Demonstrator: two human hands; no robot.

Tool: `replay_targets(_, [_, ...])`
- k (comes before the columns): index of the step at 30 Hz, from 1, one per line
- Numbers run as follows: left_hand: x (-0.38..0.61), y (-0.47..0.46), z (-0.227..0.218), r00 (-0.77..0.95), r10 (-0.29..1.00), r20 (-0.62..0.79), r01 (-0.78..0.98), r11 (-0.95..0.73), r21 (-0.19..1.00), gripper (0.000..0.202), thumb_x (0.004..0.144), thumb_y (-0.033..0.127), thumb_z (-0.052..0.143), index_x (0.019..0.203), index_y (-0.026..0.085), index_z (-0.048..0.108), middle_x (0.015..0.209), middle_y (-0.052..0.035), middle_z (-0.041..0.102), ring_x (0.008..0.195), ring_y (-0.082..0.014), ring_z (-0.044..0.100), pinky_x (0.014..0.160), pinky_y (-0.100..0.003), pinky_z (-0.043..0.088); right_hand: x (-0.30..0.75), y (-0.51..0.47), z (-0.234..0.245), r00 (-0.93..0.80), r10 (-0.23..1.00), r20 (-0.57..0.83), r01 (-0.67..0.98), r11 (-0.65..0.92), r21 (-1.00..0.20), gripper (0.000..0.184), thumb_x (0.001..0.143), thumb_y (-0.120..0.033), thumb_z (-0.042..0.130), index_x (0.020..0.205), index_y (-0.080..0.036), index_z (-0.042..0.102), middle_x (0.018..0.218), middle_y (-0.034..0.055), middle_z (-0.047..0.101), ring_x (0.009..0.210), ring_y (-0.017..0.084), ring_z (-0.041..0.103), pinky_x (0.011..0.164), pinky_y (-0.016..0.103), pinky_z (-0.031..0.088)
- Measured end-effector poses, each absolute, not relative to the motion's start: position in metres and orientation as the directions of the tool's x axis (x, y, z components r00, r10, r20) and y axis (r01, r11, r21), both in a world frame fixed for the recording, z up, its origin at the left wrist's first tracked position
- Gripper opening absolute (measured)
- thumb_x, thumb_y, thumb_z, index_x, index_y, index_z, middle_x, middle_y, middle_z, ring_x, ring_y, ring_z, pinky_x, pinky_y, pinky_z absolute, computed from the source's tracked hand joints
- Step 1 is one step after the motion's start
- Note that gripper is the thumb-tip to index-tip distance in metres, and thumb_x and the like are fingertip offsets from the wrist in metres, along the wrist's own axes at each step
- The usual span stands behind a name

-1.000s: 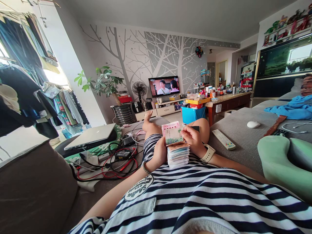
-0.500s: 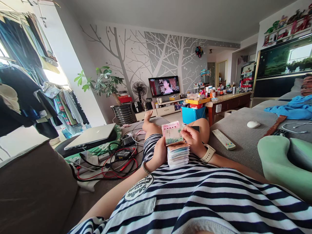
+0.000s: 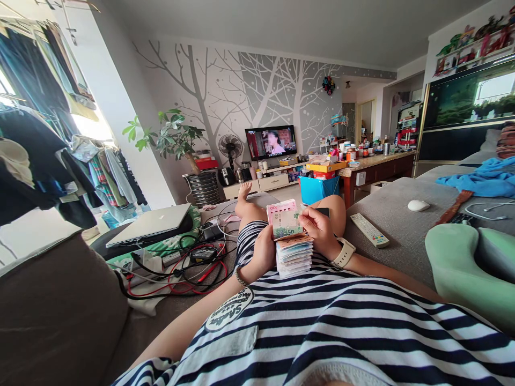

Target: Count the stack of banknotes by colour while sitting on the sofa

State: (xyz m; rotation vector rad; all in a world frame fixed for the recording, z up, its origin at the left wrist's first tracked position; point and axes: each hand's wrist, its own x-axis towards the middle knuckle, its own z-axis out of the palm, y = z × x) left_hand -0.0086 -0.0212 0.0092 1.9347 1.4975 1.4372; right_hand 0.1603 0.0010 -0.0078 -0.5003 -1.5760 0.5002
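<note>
A thick bundle of banknotes (image 3: 294,257) is held over my lap, its lower ends fanned toward me. My left hand (image 3: 264,249) is closed around the bundle's left side. A green-printed banknote (image 3: 286,224) marked 50 lies uppermost at the top, in front of a pink banknote (image 3: 281,207) marked 100. With thumb and fingers, my right hand (image 3: 317,228) pinches the right edge of the green banknote. A dark object (image 3: 323,213) shows just behind the right hand; its kind cannot be made out. A pale watch (image 3: 344,253) is on my right wrist.
On the grey sofa to the right lie a remote control (image 3: 369,230), a white mouse (image 3: 418,205) and a green cushion (image 3: 454,257). A laptop (image 3: 148,225) and tangled cables (image 3: 201,262) are at the left. Beyond my legs stand a blue box (image 3: 317,188) and a television (image 3: 270,142).
The hands and banknotes are almost still, with only a tiny shift of the notes at the top. The television picture differs slightly.
</note>
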Motion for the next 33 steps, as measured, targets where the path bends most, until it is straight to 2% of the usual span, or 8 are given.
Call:
replay_targets(6, [-0.009,-0.02,0.009,-0.061,0.853,0.518,0.482,-0.43,0.764,0.021,0.079,0.019,0.046,0.06,0.025,0.055,0.075,-0.008,0.069,0.079,-0.0244,0.058,0.077,-0.032,0.049,0.161,-0.004,-0.005,-0.057,0.582,0.812,0.045,0.813,-0.58,0.039,0.095,-0.054,0.05,0.074,-0.021,0.052,0.062,-0.0018,0.045,0.059,0.015,0.043,0.057,0.027,0.035])
replay_targets(10, [-0.007,-0.022,0.011,-0.058,0.851,0.522,0.437,-0.448,0.78,0.019,0.074,0.019,0.05,0.06,0.025,0.059,0.076,-0.0075,0.071,0.083,-0.0253,0.06,0.08,-0.03,0.048,0.162,-0.006,-0.005,-0.063,0.57,0.82,0.038,0.822,-0.568,0.038,0.095,-0.053,0.049,0.074,-0.021,0.053,0.063,-0.001,0.048,0.06,0.015,0.045,0.058,0.027,0.036])
replay_targets(15, [-0.004,-0.024,0.014,-0.071,0.865,0.497,0.398,-0.432,0.809,0.022,0.077,0.019,0.048,0.058,0.025,0.059,0.074,-0.0067,0.07,0.081,-0.0247,0.06,0.077,-0.029,0.049,0.163,-0.005,-0.005,-0.081,0.552,0.83,0.028,0.833,-0.552,0.037,0.096,-0.05,0.049,0.075,-0.021,0.054,0.062,-0.0016,0.047,0.06,0.014,0.044,0.058,0.027,0.035])
replay_targets(19, [-0.007,-0.023,0.012,-0.063,0.848,0.526,0.433,-0.452,0.78,0.021,0.074,0.016,0.05,0.056,0.025,0.055,0.074,-0.0071,0.07,0.079,-0.024,0.06,0.078,-0.03,0.048,0.163,-0.004,-0.007,-0.07,0.558,0.827,0.039,0.83,-0.556,0.043,0.095,-0.056,0.049,0.071,-0.02,0.052,0.06,-0.0018,0.046,0.058,0.014,0.043,0.056,0.027,0.034])
replay_targets(22, [-0.008,-0.022,0.012,-0.058,0.84,0.54,0.44,-0.464,0.769,0.016,0.072,0.016,0.053,0.058,0.023,0.056,0.076,-0.0069,0.07,0.08,-0.0233,0.06,0.082,-0.032,0.048,0.162,-0.002,-0.01,-0.066,0.566,0.822,-0.002,0.823,-0.567,0.051,0.095,-0.062,0.044,0.069,-0.02,0.054,0.058,-0.0009,0.047,0.055,0.014,0.043,0.054,0.028,0.034])
replay_targets(25, [-0.005,-0.023,0.012,-0.124,0.866,0.485,0.35,-0.42,0.838,0.014,0.076,0.025,0.054,0.063,0.021,0.058,0.074,-0.0051,0.068,0.079,-0.0216,0.06,0.081,-0.032,0.049,0.161,0.001,-0.012,-0.093,0.586,0.805,-0.068,0.803,-0.592,0.054,0.096,-0.065,0.038,0.073,-0.02,0.058,0.057,0.0,0.051,0.052,0.014,0.046,0.054,0.028,0.036])
replay_targets(29, [0.001,-0.024,0.013,-0.199,0.903,0.38,0.245,-0.33,0.912,0.025,0.08,0.033,0.05,0.059,0.022,0.054,0.068,-0.003,0.063,0.072,-0.0197,0.059,0.076,-0.033,0.051,0.161,0.008,-0.013,-0.013,0.61,0.792,0.004,0.792,-0.61,0.048,0.095,-0.059,0.049,0.066,-0.021,0.048,0.056,-0.0029,0.044,0.053,0.013,0.044,0.055,0.027,0.036])
replay_targets(33, [0.004,-0.03,0.018,-0.219,0.889,0.403,0.329,-0.322,0.888,0.023,0.081,0.029,0.051,0.06,0.023,0.057,0.072,-0.0049,0.068,0.074,-0.0214,0.062,0.077,-0.035,0.053,0.161,0.019,-0.014,0.046,0.641,0.766,0.1,0.76,-0.642,0.051,0.092,-0.06,0.052,0.061,-0.021,0.041,0.056,-0.0035,0.041,0.054,0.012,0.039,0.054,0.026,0.033])
